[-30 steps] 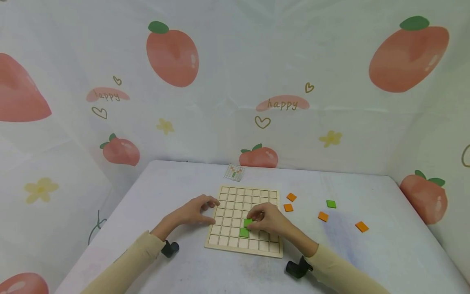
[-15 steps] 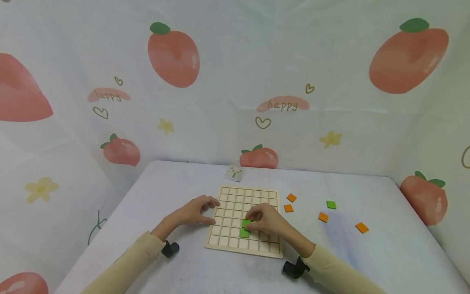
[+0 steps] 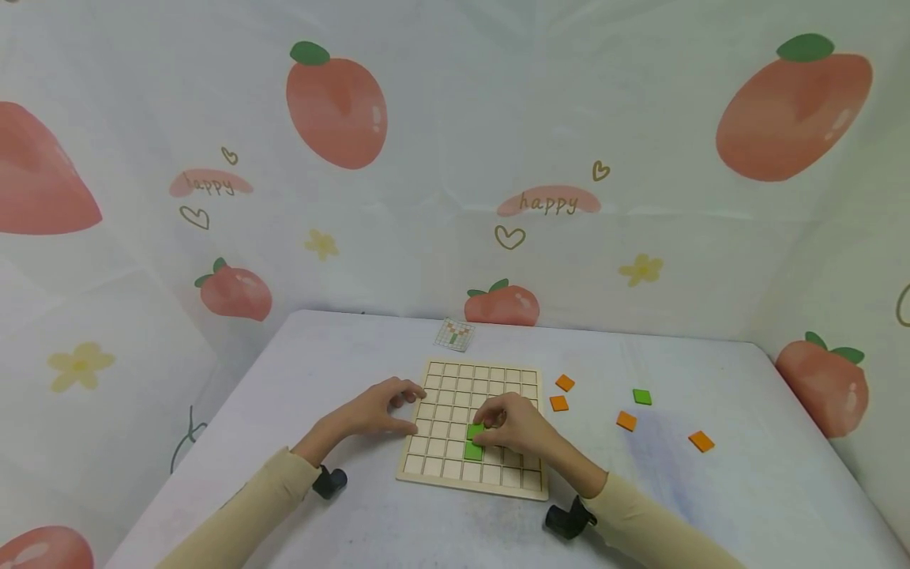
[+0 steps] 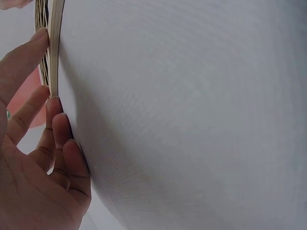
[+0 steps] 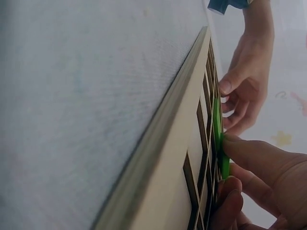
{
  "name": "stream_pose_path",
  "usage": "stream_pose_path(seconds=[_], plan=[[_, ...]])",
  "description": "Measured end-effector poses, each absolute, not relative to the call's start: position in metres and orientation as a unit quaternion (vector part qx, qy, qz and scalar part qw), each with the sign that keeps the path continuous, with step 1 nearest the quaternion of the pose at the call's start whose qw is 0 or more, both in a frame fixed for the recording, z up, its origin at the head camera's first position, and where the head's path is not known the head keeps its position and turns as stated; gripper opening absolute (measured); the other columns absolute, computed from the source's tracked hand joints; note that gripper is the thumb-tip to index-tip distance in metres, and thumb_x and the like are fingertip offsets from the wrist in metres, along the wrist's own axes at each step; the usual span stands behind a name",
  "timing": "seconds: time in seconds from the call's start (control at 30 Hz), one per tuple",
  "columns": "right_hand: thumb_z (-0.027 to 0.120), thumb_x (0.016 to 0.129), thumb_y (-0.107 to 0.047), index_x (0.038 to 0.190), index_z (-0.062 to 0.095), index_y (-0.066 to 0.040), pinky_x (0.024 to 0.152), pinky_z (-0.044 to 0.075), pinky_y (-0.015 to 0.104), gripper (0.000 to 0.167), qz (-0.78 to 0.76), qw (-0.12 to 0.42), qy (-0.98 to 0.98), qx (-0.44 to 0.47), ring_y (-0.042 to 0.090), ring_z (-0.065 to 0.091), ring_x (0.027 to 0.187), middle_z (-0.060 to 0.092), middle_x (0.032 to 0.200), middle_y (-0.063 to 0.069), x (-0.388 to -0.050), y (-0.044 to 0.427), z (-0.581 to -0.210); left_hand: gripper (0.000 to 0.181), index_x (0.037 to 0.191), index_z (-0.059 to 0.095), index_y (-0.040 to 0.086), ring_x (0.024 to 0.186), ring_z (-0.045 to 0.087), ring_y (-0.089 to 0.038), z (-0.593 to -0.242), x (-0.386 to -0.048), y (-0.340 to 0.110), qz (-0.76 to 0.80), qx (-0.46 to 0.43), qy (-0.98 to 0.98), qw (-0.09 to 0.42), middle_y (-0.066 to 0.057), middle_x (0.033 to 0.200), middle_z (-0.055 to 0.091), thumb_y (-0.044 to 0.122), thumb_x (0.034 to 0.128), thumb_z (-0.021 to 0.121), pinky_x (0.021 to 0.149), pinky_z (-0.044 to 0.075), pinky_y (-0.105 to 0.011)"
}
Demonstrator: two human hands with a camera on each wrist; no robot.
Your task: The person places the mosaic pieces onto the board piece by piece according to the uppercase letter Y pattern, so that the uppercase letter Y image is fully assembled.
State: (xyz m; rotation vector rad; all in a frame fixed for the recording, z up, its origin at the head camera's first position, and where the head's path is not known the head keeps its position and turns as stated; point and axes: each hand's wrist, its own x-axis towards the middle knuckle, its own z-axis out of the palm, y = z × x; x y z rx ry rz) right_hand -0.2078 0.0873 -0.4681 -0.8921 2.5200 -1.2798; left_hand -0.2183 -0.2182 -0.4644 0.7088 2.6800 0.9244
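Observation:
A wooden grid board (image 3: 441, 430) lies on the table, and my left hand (image 3: 366, 409) rests its thumb and fingertips on the board's left edge. In the left wrist view the left hand (image 4: 43, 167) touches the board's side (image 4: 55, 52). My right hand (image 3: 522, 427) pinches a green tile (image 3: 475, 431) over a cell in the lower middle. A second green tile (image 3: 472, 450) lies in the cell just nearer me. The right wrist view shows the right hand's thumb (image 5: 259, 158) against the pinched green tile (image 5: 224, 163), close to the board's surface.
To the right of the board lie several orange tiles (image 3: 626, 420) and one green tile (image 3: 642, 397). A small patterned card (image 3: 454, 335) lies beyond the board near the table's back edge. A printed cloth hangs behind the table.
The right hand and its green tile have shifted slightly left, and that tile now lines up more closely with the nearer green one. My left hand has stayed put.

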Motion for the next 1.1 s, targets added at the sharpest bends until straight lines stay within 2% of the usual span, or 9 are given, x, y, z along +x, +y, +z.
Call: stream_pose_path(seconds=[0.3,0.7,1.1], plan=[[0.087,0.081,-0.016,0.093,0.077,-0.008,0.068,0.049,0.031,0.018,-0.433,0.084,0.843,-0.307,0.013,0.058,0.077,0.065,0.083,-0.002,-0.206,0.086,-0.466,0.057,0.130,0.062,0.008,0.105,0.055,-0.025,-0.465,-0.219,-0.218,0.316,0.243,0.911,0.108,-0.004,0.117,0.059,0.022,0.0813,0.088,0.093,0.045,-0.045],[0.088,0.081,-0.017,0.093,0.077,-0.008,0.070,0.049,0.031,0.019,-0.453,0.108,0.834,-0.295,0.016,0.060,0.079,0.066,0.084,-0.002,-0.209,0.089,-0.466,0.058,0.131,0.061,0.008,0.105,0.055,-0.024,-0.466,-0.219,-0.219,0.317,0.250,0.909,0.107,-0.003,0.117,0.059,0.024,0.0818,0.088,0.093,0.046,-0.043],[0.083,0.085,-0.014,0.096,0.076,-0.005,0.069,0.051,0.031,0.016,-0.472,0.116,0.817,-0.310,0.016,0.060,0.079,0.065,0.085,-0.001,-0.210,0.118,-0.459,0.057,0.130,0.061,0.008,0.104,0.055,-0.024,-0.464,-0.219,-0.218,0.316,0.248,0.909,0.109,-0.004,0.116,0.059,0.022,0.0822,0.087,0.092,0.046,-0.045]])
